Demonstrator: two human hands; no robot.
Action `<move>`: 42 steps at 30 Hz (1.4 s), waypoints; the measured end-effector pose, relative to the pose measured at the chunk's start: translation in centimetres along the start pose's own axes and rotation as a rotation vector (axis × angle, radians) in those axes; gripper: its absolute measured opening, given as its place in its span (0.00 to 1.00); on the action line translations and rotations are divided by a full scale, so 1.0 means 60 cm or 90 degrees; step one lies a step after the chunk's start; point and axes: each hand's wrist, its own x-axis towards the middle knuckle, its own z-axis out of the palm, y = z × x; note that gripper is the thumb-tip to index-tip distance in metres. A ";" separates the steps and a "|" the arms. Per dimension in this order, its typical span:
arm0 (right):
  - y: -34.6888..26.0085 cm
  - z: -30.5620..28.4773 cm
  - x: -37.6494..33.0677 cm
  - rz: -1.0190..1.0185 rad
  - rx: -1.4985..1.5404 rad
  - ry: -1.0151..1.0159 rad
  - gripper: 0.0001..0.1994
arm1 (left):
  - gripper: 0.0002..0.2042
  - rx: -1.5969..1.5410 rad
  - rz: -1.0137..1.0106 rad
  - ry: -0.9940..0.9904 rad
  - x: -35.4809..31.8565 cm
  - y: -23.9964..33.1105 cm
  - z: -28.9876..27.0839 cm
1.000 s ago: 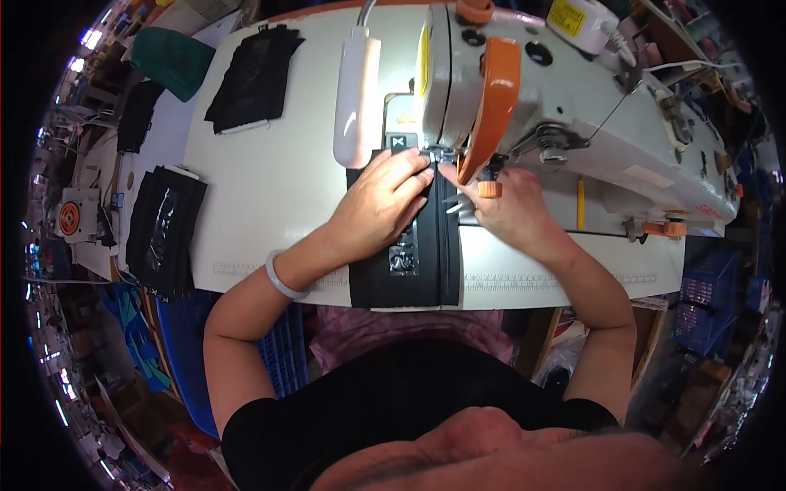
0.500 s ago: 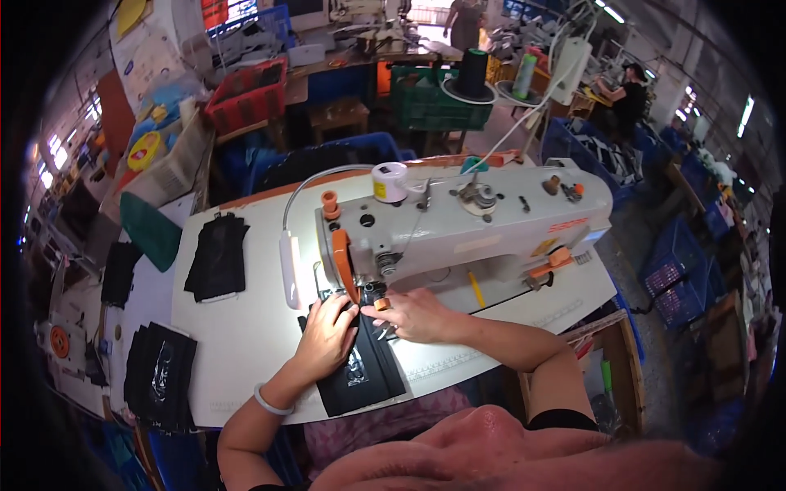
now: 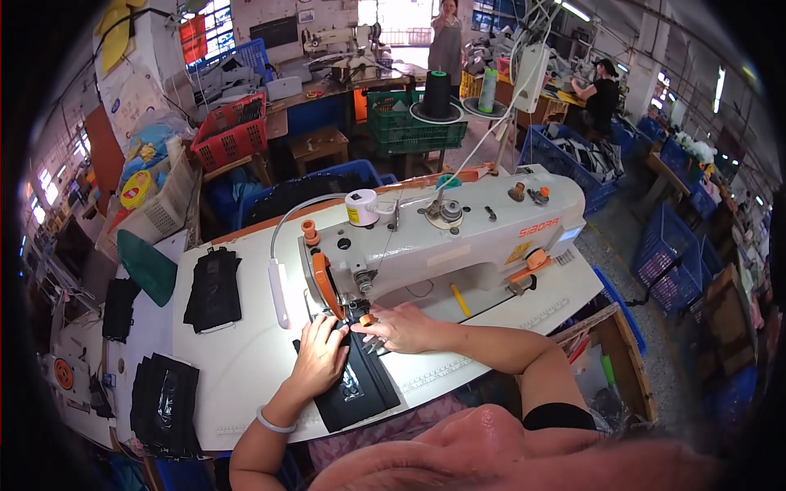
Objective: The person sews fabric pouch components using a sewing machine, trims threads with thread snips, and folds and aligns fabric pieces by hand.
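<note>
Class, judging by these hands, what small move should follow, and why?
Probably guide the black fabric slightly forward: its far end lies beneath the sewing machine, with the left hand resting on it and the right hand close by.

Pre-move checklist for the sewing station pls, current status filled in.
1. Left hand on the black fabric piece: ok, resting on its upper part.
2. Right hand free of tools: not ok, small metal snips show in it, by the fabric's right side.
3. Fingertips clear of the needle: cannot tell; both hands are close to the sewing head and the needle doesn't show.
4. Lamp lit: ok, glowing left of the sewing machine.
5. Machine bed free of loose items: not ok, a yellow stick lies under the machine's arm.
</note>
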 end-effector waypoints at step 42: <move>-0.005 -0.010 0.000 0.029 0.042 0.002 0.26 | 0.20 -0.025 0.003 -0.025 0.009 -0.005 -0.011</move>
